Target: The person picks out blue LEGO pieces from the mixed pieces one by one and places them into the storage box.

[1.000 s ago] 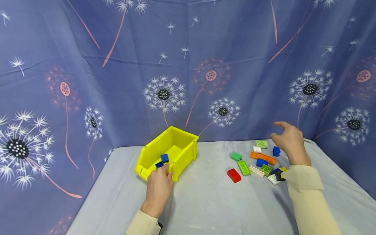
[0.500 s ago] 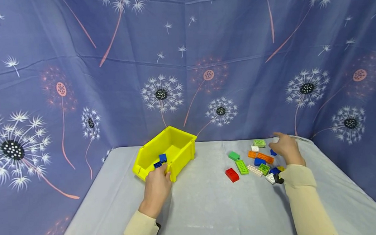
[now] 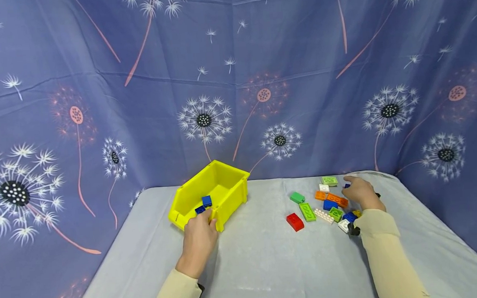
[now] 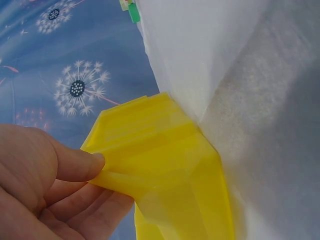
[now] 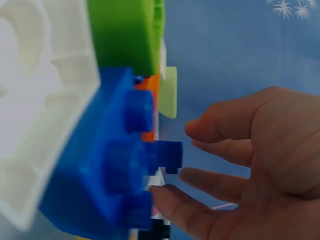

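Observation:
My left hand (image 3: 200, 242) pinches the near rim of a yellow plastic bin (image 3: 234, 205), thumb on one side of the wall and fingers on the other. Two blue bricks (image 3: 206, 201) show inside that bin. Over the far right of the table, my right hand (image 3: 363, 192) is lowered beside a small blue brick (image 3: 347, 186), which it partly hides. The right wrist view shows its thumb and fingers spread near that brick, gripping nothing visible. Left of this hand lie toy bricks, among them an orange brick (image 3: 337, 200), a white one (image 3: 324, 188) and a light green one (image 3: 329, 181).
A red brick (image 3: 295, 222), a long green brick (image 3: 307, 212) and a darker green brick (image 3: 296, 197) lie at the left of the pile. A white studded strip (image 3: 323, 215) lies beside them. The patterned curtain (image 3: 235, 99) hangs behind the grey-white tablecloth (image 3: 262, 266).
My right hand has come down toward the blue brick at the pile's right edge. My left hand keeps its grip on the bin. The head view has shifted slightly.

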Action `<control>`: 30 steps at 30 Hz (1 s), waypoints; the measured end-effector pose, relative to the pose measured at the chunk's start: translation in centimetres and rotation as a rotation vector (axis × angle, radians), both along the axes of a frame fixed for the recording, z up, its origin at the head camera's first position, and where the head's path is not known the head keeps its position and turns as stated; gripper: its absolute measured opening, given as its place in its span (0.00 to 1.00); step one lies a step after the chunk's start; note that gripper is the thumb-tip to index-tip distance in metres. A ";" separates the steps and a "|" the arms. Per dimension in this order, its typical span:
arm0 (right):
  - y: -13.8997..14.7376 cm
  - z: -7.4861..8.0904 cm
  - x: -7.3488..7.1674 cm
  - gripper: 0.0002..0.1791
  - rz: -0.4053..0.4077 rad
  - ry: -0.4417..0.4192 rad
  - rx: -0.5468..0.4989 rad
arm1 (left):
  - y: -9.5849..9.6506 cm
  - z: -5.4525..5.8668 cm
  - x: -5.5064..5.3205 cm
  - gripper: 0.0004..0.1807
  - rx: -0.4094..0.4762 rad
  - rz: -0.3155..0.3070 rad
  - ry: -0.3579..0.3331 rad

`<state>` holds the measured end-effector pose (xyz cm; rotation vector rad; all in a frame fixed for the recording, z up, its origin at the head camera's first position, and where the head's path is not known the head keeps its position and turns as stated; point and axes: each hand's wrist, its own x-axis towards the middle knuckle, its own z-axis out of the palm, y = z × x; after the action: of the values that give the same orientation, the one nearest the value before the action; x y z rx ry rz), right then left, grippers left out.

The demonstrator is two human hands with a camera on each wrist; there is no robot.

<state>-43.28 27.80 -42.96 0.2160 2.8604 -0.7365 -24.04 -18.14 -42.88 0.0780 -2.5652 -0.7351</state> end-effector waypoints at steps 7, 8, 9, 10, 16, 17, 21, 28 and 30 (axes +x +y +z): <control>-0.2 -0.4 -0.3 0.38 -0.016 -0.056 -0.024 | -0.1 0.1 0.1 0.17 -0.005 0.002 0.008; -0.2 -0.5 -0.2 0.38 -0.019 -0.051 -0.024 | -0.2 0.1 0.1 0.17 -0.006 0.002 0.011; -0.2 -0.6 -0.2 0.37 -0.020 -0.045 -0.025 | -0.2 0.1 0.1 0.17 -0.007 0.003 0.012; -0.2 -0.6 -0.1 0.37 -0.020 -0.038 -0.025 | -0.2 0.0 0.0 0.16 -0.008 0.002 0.014; -0.4 -1.1 0.2 0.33 -0.047 0.005 -0.039 | -0.2 0.0 0.0 0.17 -0.008 -0.003 0.005; -0.4 -1.2 0.3 0.32 -0.059 0.010 -0.044 | -0.1 0.0 0.0 0.17 -0.010 -0.003 0.002; -0.4 -1.4 0.5 0.28 -0.088 0.039 -0.042 | -0.1 0.0 -0.1 0.18 -0.014 -0.002 -0.002; -0.1 -0.7 0.7 0.27 -0.082 0.034 -0.059 | -0.1 0.0 0.0 0.17 -0.016 -0.005 0.013; -0.1 -0.3 0.8 0.27 -0.082 0.034 -0.058 | -0.2 0.0 0.0 0.17 -0.015 -0.005 0.014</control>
<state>-42.48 27.67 -43.27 0.3167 2.8725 -0.8452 -24.03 -18.29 -42.90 0.0611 -2.5586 -0.7155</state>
